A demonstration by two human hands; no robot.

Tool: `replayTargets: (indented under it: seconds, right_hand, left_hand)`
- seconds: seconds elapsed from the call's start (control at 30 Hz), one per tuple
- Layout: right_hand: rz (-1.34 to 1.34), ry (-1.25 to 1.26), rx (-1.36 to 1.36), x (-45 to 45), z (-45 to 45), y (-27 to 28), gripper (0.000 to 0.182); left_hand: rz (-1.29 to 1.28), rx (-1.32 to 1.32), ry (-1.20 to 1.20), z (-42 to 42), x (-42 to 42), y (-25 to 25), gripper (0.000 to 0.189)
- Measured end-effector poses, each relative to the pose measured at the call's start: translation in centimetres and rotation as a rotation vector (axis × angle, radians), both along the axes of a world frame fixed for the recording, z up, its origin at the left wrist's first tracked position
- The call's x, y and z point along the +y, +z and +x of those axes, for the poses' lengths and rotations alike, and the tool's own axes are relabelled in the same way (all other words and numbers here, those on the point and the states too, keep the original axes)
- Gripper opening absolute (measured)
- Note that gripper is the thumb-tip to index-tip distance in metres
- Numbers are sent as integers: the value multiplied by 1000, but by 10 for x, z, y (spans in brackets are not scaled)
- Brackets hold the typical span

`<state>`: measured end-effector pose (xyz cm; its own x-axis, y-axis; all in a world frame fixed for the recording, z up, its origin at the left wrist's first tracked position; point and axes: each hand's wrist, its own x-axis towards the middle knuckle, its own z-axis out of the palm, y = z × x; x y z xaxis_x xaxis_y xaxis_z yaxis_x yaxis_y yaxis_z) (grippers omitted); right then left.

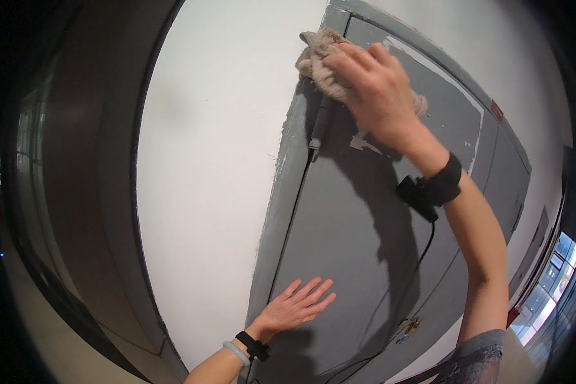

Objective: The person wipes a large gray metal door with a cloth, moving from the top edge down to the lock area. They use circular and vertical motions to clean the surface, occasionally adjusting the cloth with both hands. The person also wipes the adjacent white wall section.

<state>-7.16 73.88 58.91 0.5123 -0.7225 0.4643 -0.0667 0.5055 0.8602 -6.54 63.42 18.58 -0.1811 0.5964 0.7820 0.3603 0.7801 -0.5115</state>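
Observation:
My right hand (381,91) grips a crumpled beige cloth (326,72) against the upper left corner of a grey metal door (341,216), over the frame and hinge edge. The hand's shadow falls on the panel below. Lower down, my left hand (300,305) is spread with its fingers apart, over the door's left edge, holding nothing. Whether its palm touches the panel cannot be told. Pale patches of chipped paint or residue (365,144) mark the door beneath the cloth. Both wrists wear black straps with small devices.
A white wall (206,168) borders the grey door frame (269,230) on the left. A barrel hinge (319,127) projects under the cloth. Near the door's far edge is a latch with a padlock (413,326). A black cable (429,245) hangs from my right wrist. Windows (552,288) stand at the far right.

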Motion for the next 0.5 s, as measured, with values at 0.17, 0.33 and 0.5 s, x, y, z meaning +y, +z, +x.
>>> replayTargets:
  seconds: [0.17, 0.33, 0.5]
  right_hand:
    - [-369, -109, 135, 16, 2, 79, 35]
    - [-248, 28, 74, -19, -13, 49, 36]
    - [24, 10, -151, -4, 2, 22, 40]
  left_hand:
    - [-15, 2, -5, -3, 11, -2, 61]
    - [-21, -30, -14, -6, 3, -3, 69]
    - [-28, 14, 44, -3, 1, -3, 55]
